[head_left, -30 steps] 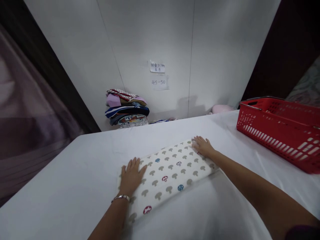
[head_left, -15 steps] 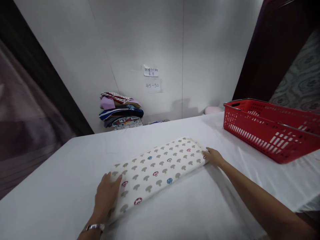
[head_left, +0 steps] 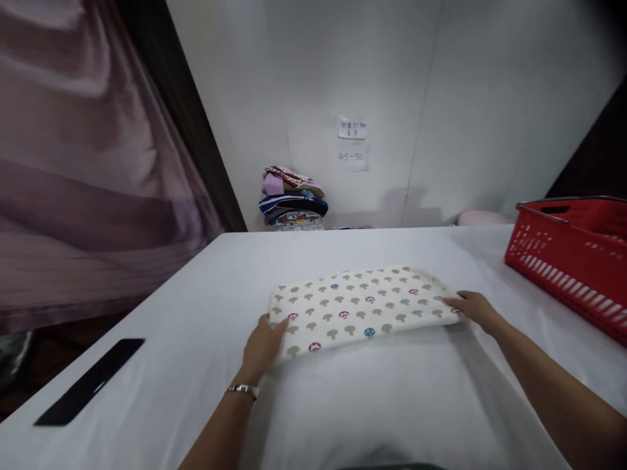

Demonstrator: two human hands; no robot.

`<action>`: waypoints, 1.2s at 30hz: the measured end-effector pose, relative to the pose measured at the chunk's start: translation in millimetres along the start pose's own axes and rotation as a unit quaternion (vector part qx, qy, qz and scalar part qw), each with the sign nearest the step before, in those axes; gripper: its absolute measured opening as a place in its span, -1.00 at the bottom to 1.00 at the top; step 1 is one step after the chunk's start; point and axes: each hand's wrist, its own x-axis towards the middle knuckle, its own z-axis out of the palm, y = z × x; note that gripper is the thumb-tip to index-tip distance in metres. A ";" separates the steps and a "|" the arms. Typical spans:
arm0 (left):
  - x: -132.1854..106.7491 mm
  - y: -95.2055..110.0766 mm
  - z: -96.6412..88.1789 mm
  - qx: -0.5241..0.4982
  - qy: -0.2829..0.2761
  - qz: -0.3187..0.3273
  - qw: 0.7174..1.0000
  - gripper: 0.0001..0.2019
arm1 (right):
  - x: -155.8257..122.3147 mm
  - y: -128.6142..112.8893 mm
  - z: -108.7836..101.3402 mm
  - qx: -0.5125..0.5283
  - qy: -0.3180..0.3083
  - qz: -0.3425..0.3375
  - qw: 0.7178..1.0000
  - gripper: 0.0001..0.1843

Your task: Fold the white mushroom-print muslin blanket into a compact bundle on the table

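Note:
A folded white cloth (head_left: 362, 307) with a print of grey, red and blue mushrooms stretches between my two hands in the head view. At its left end, my left hand (head_left: 264, 343) grips the edge, thumb on top; a metal bracelet (head_left: 243, 390) circles that wrist. My right hand (head_left: 473, 308) pinches the right front corner, its thumb above and the other fingers partly hidden. The cloth's near edge seems raised a little off the white-covered table (head_left: 210, 313), with shadow on both sides below it.
A red plastic basket (head_left: 578, 261) with metal handles stands on the right. By the wall is a stack of folded clothes (head_left: 294, 199) below two paper signs (head_left: 353, 142). A flat black strip (head_left: 91, 382) lies at the left edge, near a pink curtain (head_left: 98, 170).
My view has swung left, so everything sits further right and the black strip has come into sight. Both hands stay at the cloth's ends, its near edge now looking more raised.

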 end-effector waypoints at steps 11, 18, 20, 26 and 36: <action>-59.3 -3.6 14.9 -0.057 -0.025 -0.007 0.998 -0.25 | -26.4 29.9 2.9 -0.182 0.113 -0.087 0.973 -0.25; -75.2 -19.3 19.2 -0.145 -0.027 0.022 0.989 -0.26 | -90.1 -59.1 71.4 -0.163 0.039 -0.383 0.909 -0.43; -77.1 -23.3 21.1 -0.159 -0.035 0.031 0.986 -0.31 | -104.3 -69.4 90.9 -0.193 -0.039 -0.398 0.896 -0.42; -77.6 -29.8 16.3 -0.163 -0.029 0.047 0.985 -0.36 | -110.3 -70.3 95.3 -0.199 -0.123 -0.369 0.899 -0.39; -86.0 -40.8 16.1 -0.308 -0.074 -0.034 0.948 -0.69 | -170.5 -177.5 131.9 -0.122 -0.194 -0.527 0.818 -0.40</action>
